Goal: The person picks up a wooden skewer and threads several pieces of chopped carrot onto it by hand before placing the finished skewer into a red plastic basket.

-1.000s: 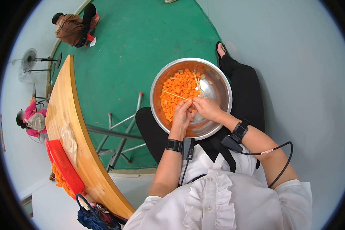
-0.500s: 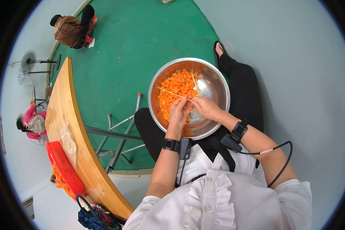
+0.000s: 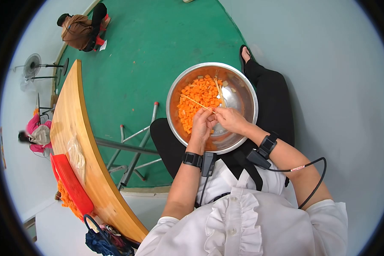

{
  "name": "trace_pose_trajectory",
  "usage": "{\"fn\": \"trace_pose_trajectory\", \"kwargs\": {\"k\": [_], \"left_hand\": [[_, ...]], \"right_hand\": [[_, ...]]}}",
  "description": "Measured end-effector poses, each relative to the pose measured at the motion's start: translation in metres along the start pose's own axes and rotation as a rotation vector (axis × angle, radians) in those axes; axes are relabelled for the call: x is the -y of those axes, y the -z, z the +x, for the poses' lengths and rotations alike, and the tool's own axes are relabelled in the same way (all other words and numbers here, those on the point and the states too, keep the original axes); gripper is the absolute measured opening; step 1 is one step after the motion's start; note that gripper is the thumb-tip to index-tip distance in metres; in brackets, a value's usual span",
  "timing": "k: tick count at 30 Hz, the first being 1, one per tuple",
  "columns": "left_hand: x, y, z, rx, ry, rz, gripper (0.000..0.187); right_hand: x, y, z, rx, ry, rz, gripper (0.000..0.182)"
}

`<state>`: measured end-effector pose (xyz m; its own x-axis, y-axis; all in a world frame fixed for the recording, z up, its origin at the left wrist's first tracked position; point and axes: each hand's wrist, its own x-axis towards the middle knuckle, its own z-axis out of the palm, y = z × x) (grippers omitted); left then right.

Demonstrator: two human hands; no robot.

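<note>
A thin wooden skewer slants over the left side of a steel bowl, its near end pinched between the fingers of both hands. The left hand has its fingers curled narrow around that end; the right hand meets it there, thumb and forefinger nearly closed. The fingers cover the skewer's end, so whether a carrot piece sits between them cannot be told.

The bowl rests on the lap, over black trousers. Diced carrot fills its left side, partly hidden by the left hand. More skewers lie together at the far middle, too closely bunched to count, with a few pale pieces just to their right.

Each wrist wears a black strap with a boxy device. The cable from the right one carries a small white tag with reddish print, too small to read.

On the wooden tabletop to the left are a clear plastic bag, its contents blurred, and a red basket. Orange pieces show beyond the basket, which partly hides them. A dark blue bag is cut off by the near edge. Two people, one in brown and one in pink, sit farther off.
</note>
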<state>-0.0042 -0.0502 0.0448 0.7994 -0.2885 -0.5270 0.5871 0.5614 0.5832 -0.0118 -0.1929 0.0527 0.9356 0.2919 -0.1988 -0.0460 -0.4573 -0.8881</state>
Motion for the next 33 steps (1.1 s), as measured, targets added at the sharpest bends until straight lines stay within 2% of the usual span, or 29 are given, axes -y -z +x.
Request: {"fn": "trace_pose_trajectory", "kwargs": {"k": [3, 5, 8, 9, 11, 13, 15, 18, 21, 28, 31, 33], "left_hand": [[0.003, 0.007, 0.002, -0.017, -0.025, 0.219, 0.007], [0.005, 0.0, -0.002, -0.012, -0.063, 0.241, 0.01], [0.001, -0.001, -0.005, -0.094, -0.037, 0.222, 0.015], [-0.002, 0.001, -0.005, -0.135, -0.013, 0.207, 0.017], [-0.016, 0.014, -0.002, -0.287, -0.186, 0.534, 0.02], [-0.029, 0.029, 0.006, -0.453, -0.409, 0.832, 0.021], [-0.038, 0.04, 0.012, -0.537, -0.613, 1.321, 0.021], [-0.041, 0.028, 0.016, -0.424, -0.627, 1.499, 0.021], [-0.032, 0.02, 0.026, -0.398, -0.717, 1.642, 0.02], [-0.027, 0.002, 0.033, -0.499, -0.652, 1.751, 0.016], [-0.029, 0.01, 0.033, -0.459, -0.694, 1.669, 0.018], [-0.029, 0.026, 0.038, -0.478, -0.869, 1.544, 0.019]], "right_hand": [[-0.003, -0.001, 0.002, 0.052, -0.05, 0.023, 0.025], [0.009, 0.007, -0.001, 0.07, -0.107, 0.03, 0.025], [0.0, 0.005, -0.001, 0.023, -0.056, 0.075, 0.024], [-0.003, 0.003, 0.0, -0.062, -0.053, 0.051, 0.024], [-0.007, 0.002, 0.001, -0.235, -0.053, 0.004, 0.022], [-0.006, 0.008, 0.0, -0.3, -0.112, -0.086, 0.022], [-0.001, 0.011, 0.001, -0.312, -0.143, -0.17, 0.021], [0.003, 0.01, -0.004, -0.257, -0.156, -0.252, 0.021], [-0.001, 0.007, -0.007, -0.215, -0.134, -0.247, 0.021], [-0.008, 0.004, -0.006, -0.242, -0.145, -0.151, 0.022], [-0.008, 0.004, -0.006, -0.239, -0.102, -0.175, 0.022], [-0.005, 0.004, -0.007, -0.236, -0.049, -0.19, 0.021]]}}
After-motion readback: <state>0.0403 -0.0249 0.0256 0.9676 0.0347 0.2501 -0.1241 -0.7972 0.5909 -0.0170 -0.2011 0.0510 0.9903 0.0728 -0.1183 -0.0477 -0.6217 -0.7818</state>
